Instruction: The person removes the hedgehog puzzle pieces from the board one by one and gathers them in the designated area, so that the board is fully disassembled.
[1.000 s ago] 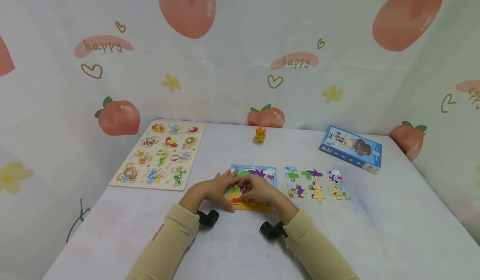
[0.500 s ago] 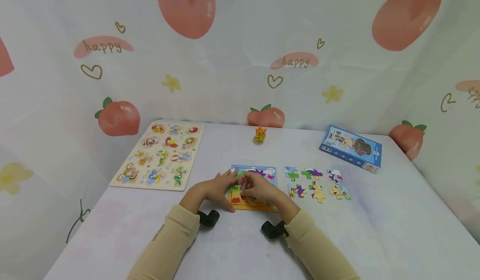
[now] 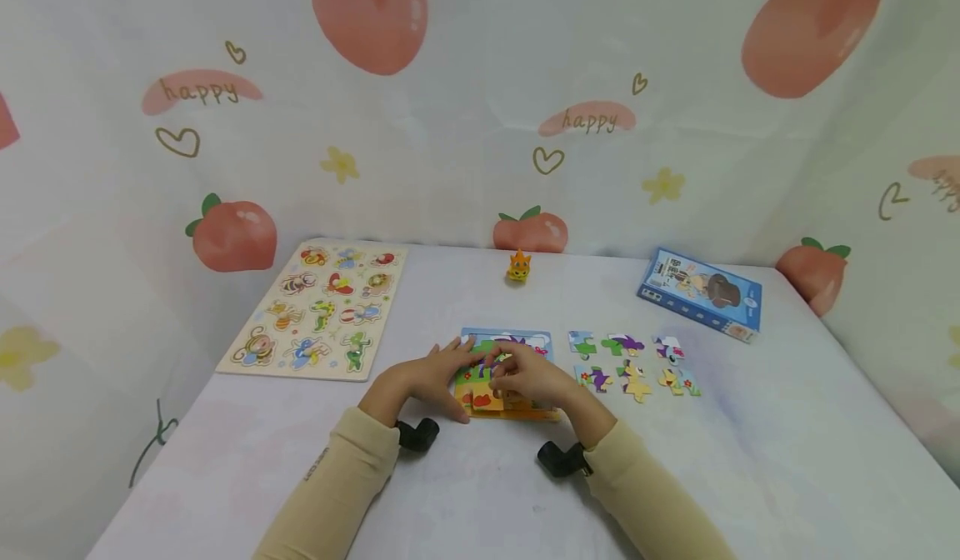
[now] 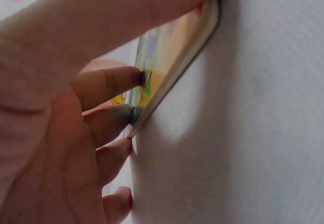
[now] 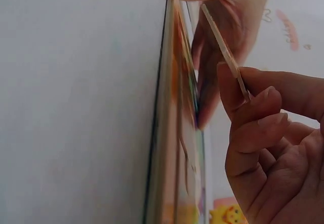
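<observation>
A colourful puzzle board (image 3: 543,339) with a blue and orange frame lies flat at the middle of the table. Along its left side rests my left hand (image 3: 429,382), thumb at the near corner and spread fingers touching the far part, as the left wrist view shows. Over the board, my right hand (image 3: 534,375) pinches an orange jigsaw piece (image 3: 487,397) between thumb and fingertips. In the right wrist view this piece (image 5: 223,44) stands edge-on, tilted and apart from the board (image 5: 169,113). My right hand hides much of the board's right half.
Several loose jigsaw pieces (image 3: 636,383) lie in two rows right of the board. A wooden insect peg board (image 3: 341,360) is at the left. A small orange toy figure (image 3: 518,267) stands at the back, and a blue box (image 3: 701,293) lies at the back right.
My right hand has shifted slightly right and lifted the orange jigsaw piece, which now shows more clearly above the board. My left hand has stayed in place.
</observation>
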### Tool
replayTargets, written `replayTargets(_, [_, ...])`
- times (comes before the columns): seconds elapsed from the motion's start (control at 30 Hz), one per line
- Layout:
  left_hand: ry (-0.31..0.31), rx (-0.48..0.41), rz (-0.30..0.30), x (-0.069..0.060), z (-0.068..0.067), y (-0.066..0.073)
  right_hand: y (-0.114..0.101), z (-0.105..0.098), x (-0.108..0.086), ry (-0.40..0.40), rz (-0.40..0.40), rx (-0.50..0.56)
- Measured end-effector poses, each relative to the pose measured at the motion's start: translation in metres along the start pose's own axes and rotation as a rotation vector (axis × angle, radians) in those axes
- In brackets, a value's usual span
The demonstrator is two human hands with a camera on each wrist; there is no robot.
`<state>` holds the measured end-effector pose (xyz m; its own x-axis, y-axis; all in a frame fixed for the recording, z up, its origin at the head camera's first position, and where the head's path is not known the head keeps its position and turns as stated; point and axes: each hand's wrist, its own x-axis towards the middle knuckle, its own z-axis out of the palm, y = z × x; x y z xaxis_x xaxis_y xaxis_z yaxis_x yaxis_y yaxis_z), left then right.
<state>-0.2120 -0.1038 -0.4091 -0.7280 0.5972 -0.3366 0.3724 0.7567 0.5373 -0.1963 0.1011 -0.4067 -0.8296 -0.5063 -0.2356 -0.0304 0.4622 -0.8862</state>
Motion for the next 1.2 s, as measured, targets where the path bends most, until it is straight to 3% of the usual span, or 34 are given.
replayTargets(0.17, [-0.005, 0.010, -0.008, 0.001, 0.001, -0.001, 0.003, -0.010, -0.013, 0.035, 0.018, -0.072])
replayTargets(0.33, [-0.009, 0.020, -0.013, 0.002, 0.002, -0.001, 0.007, -0.021, -0.030, 0.053, 0.016, -0.079])
replayTargets(0.8, [0.000, 0.014, -0.006, 0.003, 0.003, -0.001, 0.038, -0.056, -0.071, 0.090, 0.042, -0.054])
replayTargets(1.2, [-0.001, 0.019, -0.023, 0.003, 0.003, 0.000, 0.060, -0.071, -0.093, 0.130, 0.089, -0.036])
